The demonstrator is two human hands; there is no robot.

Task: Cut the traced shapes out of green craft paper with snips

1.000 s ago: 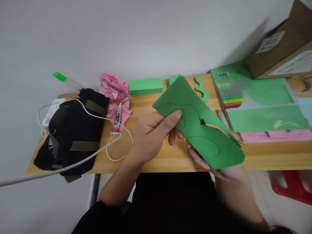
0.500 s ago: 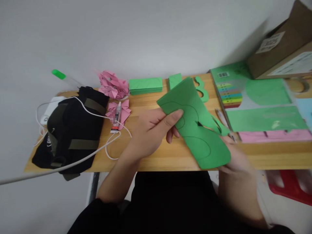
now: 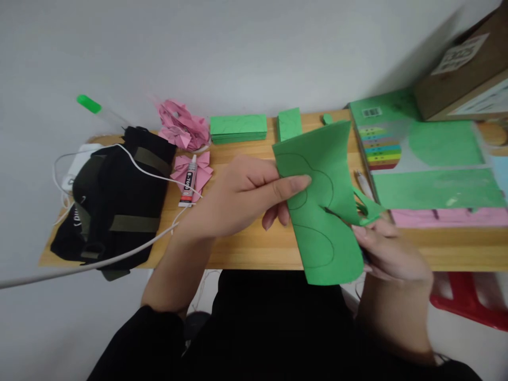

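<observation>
Probably, cutting is the step in hand. By the front edge of the desk (image 3: 254, 255), the right hand (image 3: 391, 251) bends in, fingers part hidden; I can't tell their grip. The left hand (image 3: 250, 201) pinches the green paper (image 3: 319, 198) above the desk, thumb on top. The next snip should follow the drawn line (image 3: 333, 246).

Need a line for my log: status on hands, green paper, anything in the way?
Left hand pinching green paper. Right hand at its right edge, grip partly hidden. Paper slit partway in. White cable close by left hand, not over paper.
</observation>
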